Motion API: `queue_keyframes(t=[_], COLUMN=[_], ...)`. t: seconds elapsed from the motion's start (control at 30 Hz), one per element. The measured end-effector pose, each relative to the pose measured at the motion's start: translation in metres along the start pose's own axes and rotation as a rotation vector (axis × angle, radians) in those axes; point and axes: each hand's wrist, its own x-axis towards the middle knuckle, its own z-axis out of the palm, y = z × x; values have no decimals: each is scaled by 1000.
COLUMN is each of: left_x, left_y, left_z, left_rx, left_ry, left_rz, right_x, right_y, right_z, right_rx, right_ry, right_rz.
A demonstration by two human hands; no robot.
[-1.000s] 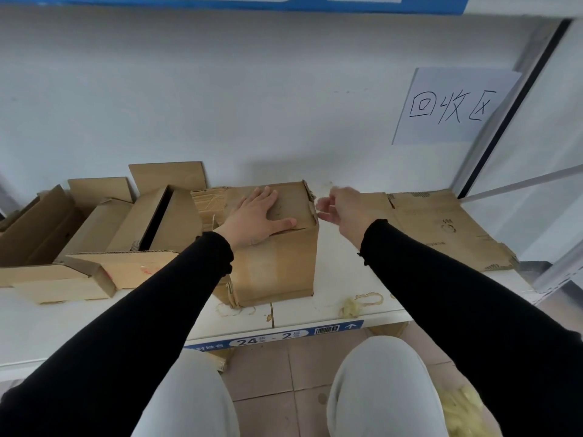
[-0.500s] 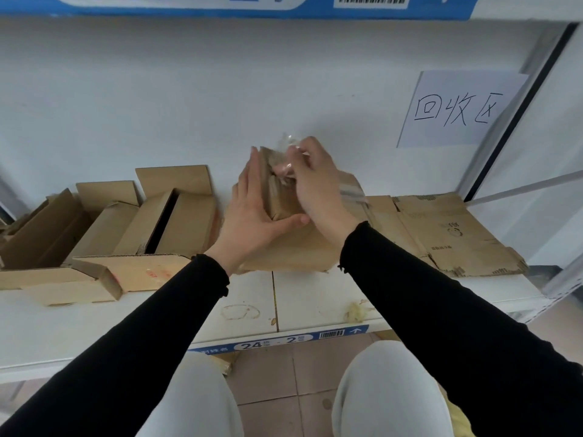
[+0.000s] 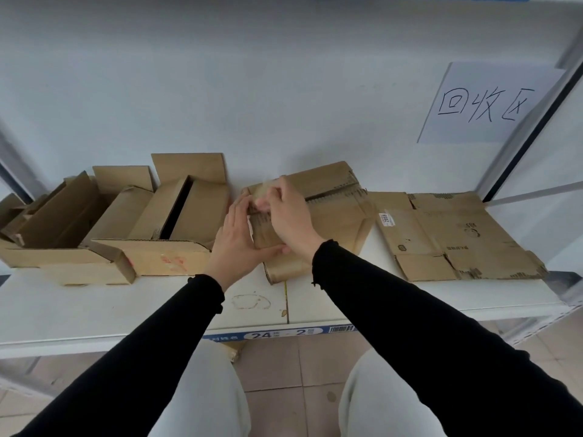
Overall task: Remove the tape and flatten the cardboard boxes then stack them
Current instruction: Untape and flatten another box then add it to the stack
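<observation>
Both hands work at the near-left end of a partly collapsed cardboard box at the centre of the white shelf.

The box lies slumped open, its far flap toward 12 o'clock by the wall. The left hand holds its near end from the 9 o'clock side, thumb hooked under the near edge. The right hand comes in from 4 o'clock, fingers curled and pinching a pale, blurred strip of tape at the top edge. At 3 o'clock, just beside the box, lies a flattened cardboard sheet. At 9 o'clock sit several open boxes. A handwritten paper sign hangs at 2 o'clock.
</observation>
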Motion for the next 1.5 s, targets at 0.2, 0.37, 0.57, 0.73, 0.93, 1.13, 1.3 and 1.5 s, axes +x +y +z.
queue_keyframes(t=[0.2,0.37,0.57,0.73,0.93,1.13,1.3,1.5], left_x=[4,11,40,63,71,73,65,66], left_y=[-21,-20,1,1,-10,-1,13,4], left_z=[3,16,34,39,45,54,69,69], left_rx=[196,329,174,235,226,222,255,346], left_ry=[-36,-55,-27,-139,-201,-200,-151,-143], left_rz=[73,188,134,122,114,55,21,57], right_x=[2,5,8,22,26,29,41,46], right_y=[18,41,49,43,59,87,84,79], right_z=[-25,-46,-52,-67,-85,-79,-74,-69], right_rx=[301,215,428,743,348,-849,-1121,-528], right_ry=[101,135,118,330,522,128,210,110], right_rz=[267,309,385,546,233,-333,-421,-250])
